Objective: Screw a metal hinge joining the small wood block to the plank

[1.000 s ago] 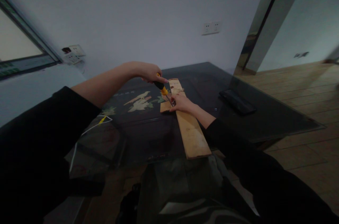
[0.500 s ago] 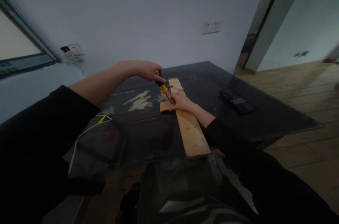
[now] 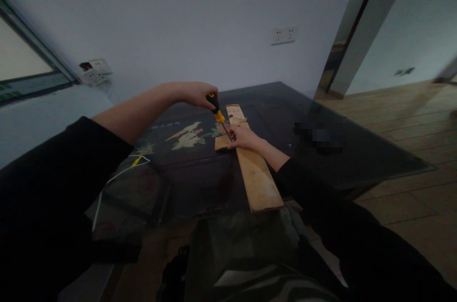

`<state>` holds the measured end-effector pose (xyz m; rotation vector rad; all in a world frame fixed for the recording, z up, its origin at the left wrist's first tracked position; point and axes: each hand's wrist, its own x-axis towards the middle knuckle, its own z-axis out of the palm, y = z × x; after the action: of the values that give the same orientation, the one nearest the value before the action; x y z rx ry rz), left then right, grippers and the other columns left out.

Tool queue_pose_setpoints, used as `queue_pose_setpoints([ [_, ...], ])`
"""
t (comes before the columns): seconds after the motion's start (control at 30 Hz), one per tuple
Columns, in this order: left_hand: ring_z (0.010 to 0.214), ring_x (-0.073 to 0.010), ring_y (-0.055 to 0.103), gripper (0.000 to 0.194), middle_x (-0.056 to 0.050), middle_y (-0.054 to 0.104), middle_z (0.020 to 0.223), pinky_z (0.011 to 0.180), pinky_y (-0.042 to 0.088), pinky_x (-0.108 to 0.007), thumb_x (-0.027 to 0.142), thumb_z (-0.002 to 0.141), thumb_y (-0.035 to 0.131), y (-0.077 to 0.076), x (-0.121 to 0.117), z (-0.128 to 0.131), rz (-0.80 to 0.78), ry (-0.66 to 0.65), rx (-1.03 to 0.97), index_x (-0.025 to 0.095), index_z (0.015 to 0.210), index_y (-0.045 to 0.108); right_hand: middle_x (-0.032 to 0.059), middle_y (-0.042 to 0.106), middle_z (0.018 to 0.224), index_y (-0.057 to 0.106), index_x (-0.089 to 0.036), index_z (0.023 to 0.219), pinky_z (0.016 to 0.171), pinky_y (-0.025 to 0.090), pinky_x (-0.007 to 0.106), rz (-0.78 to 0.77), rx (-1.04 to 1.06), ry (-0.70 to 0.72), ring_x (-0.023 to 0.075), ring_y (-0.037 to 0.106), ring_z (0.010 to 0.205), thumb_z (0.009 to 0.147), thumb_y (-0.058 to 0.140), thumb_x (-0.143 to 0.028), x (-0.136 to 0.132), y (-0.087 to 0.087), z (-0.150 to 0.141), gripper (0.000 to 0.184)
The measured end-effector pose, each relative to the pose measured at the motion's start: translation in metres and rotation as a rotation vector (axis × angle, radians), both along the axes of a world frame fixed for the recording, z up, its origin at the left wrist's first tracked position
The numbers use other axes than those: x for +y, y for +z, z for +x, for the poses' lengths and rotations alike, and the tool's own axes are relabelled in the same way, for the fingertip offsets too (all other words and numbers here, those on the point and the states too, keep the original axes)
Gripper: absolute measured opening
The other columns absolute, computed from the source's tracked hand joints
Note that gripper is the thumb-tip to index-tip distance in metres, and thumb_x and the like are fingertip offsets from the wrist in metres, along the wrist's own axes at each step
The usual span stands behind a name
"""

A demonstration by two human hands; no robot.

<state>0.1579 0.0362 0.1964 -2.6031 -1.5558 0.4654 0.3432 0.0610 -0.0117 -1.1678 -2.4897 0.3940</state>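
Observation:
My left hand grips the black and yellow handle of a screwdriver from above. The screwdriver slants down to the right, its metal shaft ending at the fingers of my right hand. Those fingers are closed around a small shiny metal piece at the tip, too small and covered to name. Under my right hand lies a long wooden board, running from the table's front edge toward the wall. A shorter wooden piece pokes out to the left beneath my right hand; how the two meet is hidden.
The dark glossy table carries a printed bird and flower picture. A dark flat object, blurred out, lies to the right. A white cable with a yellow tag hangs at the left. Wall sockets sit behind the table.
The fingers of my left hand have shifted on the screwdriver handle, and more of its black grip shows. My right hand and the wooden board stay in place.

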Motion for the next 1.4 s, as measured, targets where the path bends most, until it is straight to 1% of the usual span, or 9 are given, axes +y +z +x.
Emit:
queue_pose_setpoints([
  [0.17, 0.080, -0.0207, 0.064, 0.065, -0.006, 0.072, 0.077, 0.078, 0.040, -0.029, 0.065, 0.087, 0.047, -0.0055, -0.0048, 0.0022, 0.037, 0.069, -0.021, 0.020, 0.130, 0.067, 0.0056, 0.066, 0.091, 0.064, -0.018, 0.094, 0.068, 0.037, 0.030, -0.002, 0.020, 0.020, 0.0228, 0.057, 0.090, 0.066, 0.088, -0.036, 0.0043, -0.0035, -0.0003, 0.041],
  [0.3, 0.082, -0.0201, 0.064, 0.064, -0.007, 0.074, 0.085, 0.079, 0.040, -0.029, 0.063, 0.089, 0.043, -0.0073, -0.0024, 0.0017, 0.060, 0.100, -0.056, 0.020, 0.129, 0.068, 0.0066, 0.067, 0.094, 0.063, -0.018, 0.092, 0.068, 0.038, 0.030, 0.006, 0.027, 0.026, 0.0228, 0.058, 0.089, 0.066, 0.088, -0.036, 0.0058, -0.0047, -0.0005, 0.040],
  [0.5, 0.098, -0.0227, 0.062, 0.071, -0.007, 0.074, 0.108, 0.084, 0.042, -0.030, 0.057, 0.078, 0.062, -0.0039, -0.0008, -0.0004, 0.000, 0.012, -0.092, 0.023, 0.140, 0.060, 0.0079, 0.068, 0.097, 0.064, -0.019, 0.094, 0.070, 0.037, 0.030, -0.004, 0.008, 0.005, 0.0263, 0.058, 0.099, 0.067, 0.088, -0.038, 0.0044, -0.0034, 0.0000, 0.041],
  [0.7, 0.081, -0.0228, 0.063, 0.066, -0.010, 0.075, 0.086, 0.073, 0.043, -0.032, 0.063, 0.081, 0.058, -0.0054, -0.0025, 0.0039, -0.130, 0.141, -0.091, 0.020, 0.129, 0.070, 0.0080, 0.068, 0.096, 0.064, -0.019, 0.095, 0.069, 0.038, 0.031, -0.003, 0.029, 0.017, 0.0257, 0.058, 0.096, 0.067, 0.088, -0.037, 0.0039, -0.0042, 0.0002, 0.041],
  [0.8, 0.079, -0.0237, 0.063, 0.070, -0.011, 0.073, 0.078, 0.073, 0.043, -0.033, 0.068, 0.083, 0.051, -0.0058, -0.0004, 0.0039, -0.107, 0.156, -0.094, 0.018, 0.126, 0.072, 0.0074, 0.068, 0.094, 0.064, -0.019, 0.094, 0.068, 0.038, 0.032, -0.013, 0.045, 0.019, 0.0238, 0.059, 0.089, 0.068, 0.088, -0.036, 0.0048, -0.0054, -0.0001, 0.040],
  [0.9, 0.084, -0.0248, 0.063, 0.073, -0.011, 0.073, 0.083, 0.077, 0.043, -0.033, 0.067, 0.084, 0.049, -0.0046, 0.0018, 0.0013, -0.079, 0.149, -0.081, 0.016, 0.132, 0.068, 0.0072, 0.068, 0.092, 0.065, -0.019, 0.095, 0.070, 0.039, 0.032, -0.013, 0.045, 0.014, 0.0246, 0.058, 0.091, 0.068, 0.088, -0.037, 0.0053, -0.0064, -0.0004, 0.040],
  [1.07, 0.096, -0.0238, 0.061, 0.078, -0.008, 0.075, 0.102, 0.082, 0.043, -0.031, 0.063, 0.078, 0.058, -0.0031, 0.0027, -0.0049, -0.086, 0.040, -0.049, 0.022, 0.145, 0.056, 0.0083, 0.067, 0.096, 0.065, -0.019, 0.096, 0.070, 0.039, 0.032, -0.006, 0.034, 0.007, 0.0250, 0.058, 0.094, 0.067, 0.088, -0.036, 0.0060, -0.0077, -0.0001, 0.041],
  [1.3, 0.083, -0.0233, 0.063, 0.074, -0.011, 0.073, 0.083, 0.078, 0.041, -0.032, 0.069, 0.088, 0.041, -0.0071, 0.0001, -0.0004, 0.003, 0.171, 0.004, 0.016, 0.131, 0.068, 0.0075, 0.068, 0.096, 0.065, -0.018, 0.097, 0.071, 0.040, 0.031, -0.027, 0.042, 0.011, 0.0239, 0.058, 0.094, 0.068, 0.087, -0.036, 0.0066, -0.0073, 0.0001, 0.040],
  [1.4, 0.086, -0.0226, 0.063, 0.069, -0.010, 0.074, 0.087, 0.079, 0.041, -0.031, 0.065, 0.087, 0.045, -0.0045, -0.0009, -0.0005, 0.014, 0.148, 0.028, 0.018, 0.133, 0.066, 0.0073, 0.068, 0.096, 0.065, -0.018, 0.096, 0.071, 0.040, 0.031, -0.025, 0.032, 0.005, 0.0238, 0.058, 0.094, 0.067, 0.087, -0.036, 0.0070, -0.0076, 0.0000, 0.041],
])
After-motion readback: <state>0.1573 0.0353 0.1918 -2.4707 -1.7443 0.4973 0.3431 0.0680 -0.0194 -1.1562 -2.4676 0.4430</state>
